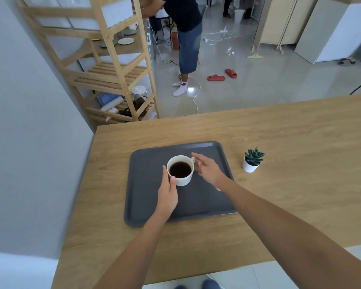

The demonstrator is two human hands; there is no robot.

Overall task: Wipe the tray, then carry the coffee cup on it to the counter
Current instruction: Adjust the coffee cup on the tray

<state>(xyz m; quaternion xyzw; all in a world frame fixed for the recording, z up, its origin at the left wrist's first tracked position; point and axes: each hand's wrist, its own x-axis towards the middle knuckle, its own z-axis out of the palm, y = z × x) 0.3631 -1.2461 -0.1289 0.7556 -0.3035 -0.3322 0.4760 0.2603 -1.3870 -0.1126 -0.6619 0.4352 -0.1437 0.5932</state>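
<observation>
A white coffee cup (182,178) full of dark coffee stands near the middle of a dark grey tray (146,197) on the wooden table. My left hand (167,193) wraps the cup's near left side, thumb on the wall and fingers around its left. My right hand (207,168) hovers just right of the cup with fingers spread, its fingertips close to the handle at the cup's far right. Whether they touch the handle I cannot tell.
A small succulent in a white pot (251,161) stands on the wooden table (290,142) right of the tray. A grey wall borders the table's left. Beyond are a wooden shelf unit (117,80), a standing person (188,38), red slippers (216,77) and floor cables.
</observation>
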